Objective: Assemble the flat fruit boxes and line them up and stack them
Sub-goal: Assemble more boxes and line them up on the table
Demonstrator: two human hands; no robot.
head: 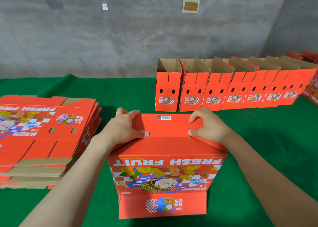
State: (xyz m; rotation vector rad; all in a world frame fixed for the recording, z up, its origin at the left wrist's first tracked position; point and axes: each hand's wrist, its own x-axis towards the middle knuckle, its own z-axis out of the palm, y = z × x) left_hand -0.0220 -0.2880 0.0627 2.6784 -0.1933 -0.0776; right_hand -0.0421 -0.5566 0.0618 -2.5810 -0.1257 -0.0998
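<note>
A red fruit box (165, 158) printed "FRESH FRUIT" stands upside down on the green table in front of me, its bottom flaps facing up. My left hand (125, 125) grips the left end of those flaps, thumb pressed on top. My right hand (206, 125) grips the right end, where a side flap sticks out at an angle. A stack of flat red boxes (43, 132) lies at the left. A row of several assembled open boxes (223, 89) stands side by side at the back right.
The green cloth table (266, 149) runs to a grey concrete wall (120, 37) behind. More red boxes (308, 56) sit at the far right edge, partly cut off.
</note>
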